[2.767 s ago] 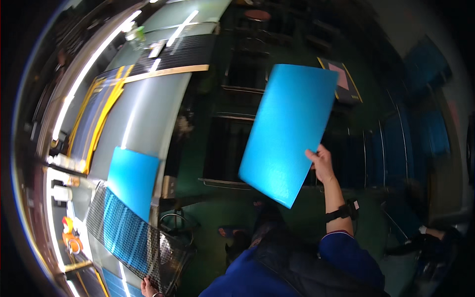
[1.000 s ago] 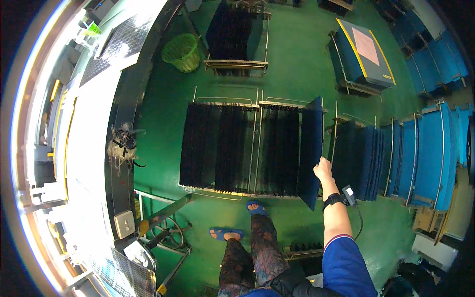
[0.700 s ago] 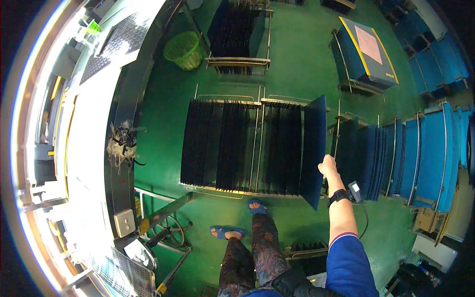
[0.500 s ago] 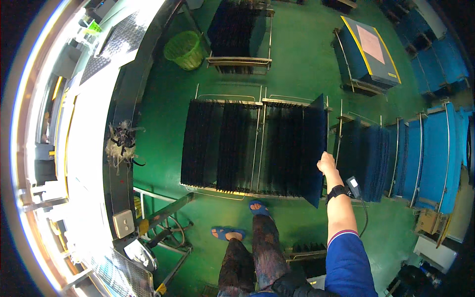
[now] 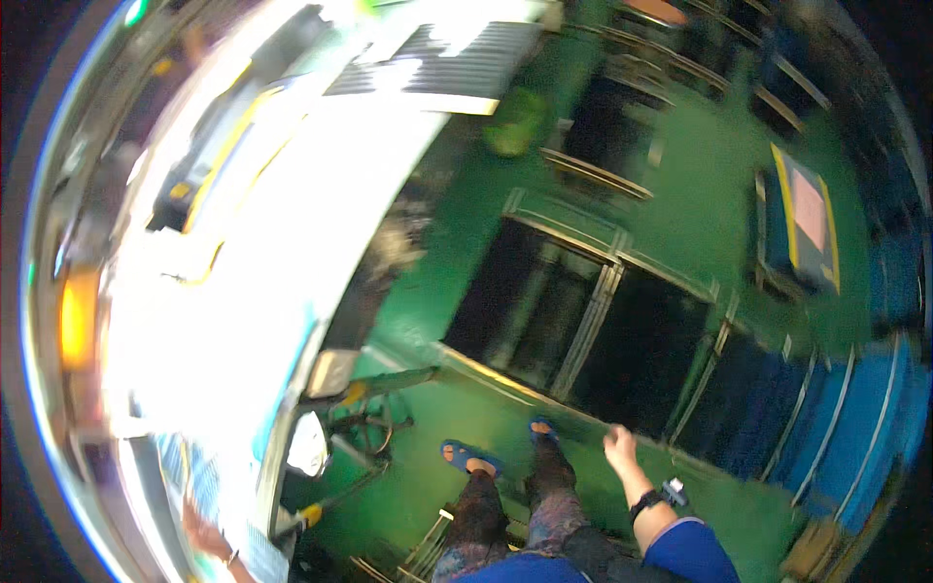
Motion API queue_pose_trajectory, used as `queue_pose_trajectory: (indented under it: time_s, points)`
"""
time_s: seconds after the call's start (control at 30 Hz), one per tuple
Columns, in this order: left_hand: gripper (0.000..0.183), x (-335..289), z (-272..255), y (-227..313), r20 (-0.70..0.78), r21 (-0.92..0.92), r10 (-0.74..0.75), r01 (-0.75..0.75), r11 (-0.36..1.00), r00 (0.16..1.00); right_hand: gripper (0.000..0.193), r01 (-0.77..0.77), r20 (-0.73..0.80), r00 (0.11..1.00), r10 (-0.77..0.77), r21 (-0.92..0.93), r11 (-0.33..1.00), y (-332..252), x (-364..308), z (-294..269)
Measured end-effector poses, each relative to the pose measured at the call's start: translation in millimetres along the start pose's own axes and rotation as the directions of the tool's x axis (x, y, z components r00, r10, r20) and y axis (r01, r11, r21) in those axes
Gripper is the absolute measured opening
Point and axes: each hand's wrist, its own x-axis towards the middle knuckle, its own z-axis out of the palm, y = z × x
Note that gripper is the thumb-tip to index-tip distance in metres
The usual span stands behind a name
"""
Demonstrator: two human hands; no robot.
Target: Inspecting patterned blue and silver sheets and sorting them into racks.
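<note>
My right hand (image 5: 620, 448) is in front of the racks, blurred, with its fingers curled and nothing visible in them. A black band with a small device (image 5: 673, 492) is on that wrist. Beyond the hand stands a rack of dark upright panels (image 5: 637, 345), apart from my fingers. Left of it, a second rack (image 5: 515, 291) holds more dark panels. My left hand does not show. At the lower left, a hand with a wristband (image 5: 202, 532) beside light blue striped cloth appears to belong to another person.
A bright white worktable (image 5: 292, 243) runs along the left, with a ribbed dark sheet (image 5: 437, 63) at its far end. A green basket (image 5: 515, 121) stands beyond it. Blue panels (image 5: 826, 418) line the right. A covered stack (image 5: 807, 219) stands at the far right.
My right hand has come off the dark panel's edge and moved back toward me. The view has swung left, bringing more of the worktable and the other person's hand into sight.
</note>
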Motion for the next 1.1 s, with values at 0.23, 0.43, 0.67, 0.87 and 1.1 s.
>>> queue_pose_trajectory:
  time_s: [0.23, 0.43, 0.67, 0.87, 1.1]
  points:
    - [0.026, -56.8, 67.1, 150.5, 0.153, 0.017, 0.14, -0.145, 0.989, 0.978, 0.061, -0.282, 0.792, 0.54, -0.286, 0.49, 0.825, -287.9, -50.6, 27.3]
    - [0.036, -100.4, 47.3, 149.5, 0.395, -0.321, 0.094, 0.041, 0.946, 0.914, 0.052, -0.434, 0.771, 0.459, -0.441, 0.628, 0.646, -498.4, -58.8, -2.7]
    - [0.04, -172.3, 55.1, 95.8, 0.508, -0.346, -0.774, 0.913, 0.217, 0.377, 0.02, 0.025, 0.625, 0.714, -0.315, 0.428, 0.904, -541.8, -58.6, -23.5]
    - [0.025, -147.8, 56.4, 72.4, 0.904, -0.406, -0.305, 0.823, -0.397, 0.299, 0.019, 0.095, 0.609, 0.761, -0.222, 0.234, 0.968, -547.2, -81.7, -21.3]
    - [0.065, -31.5, 84.1, 3.2, 0.643, -0.665, -0.477, 0.746, 0.042, 0.599, 0.016, 0.516, 0.481, 0.643, -0.595, 0.302, 0.802, -628.6, -54.1, 35.9]
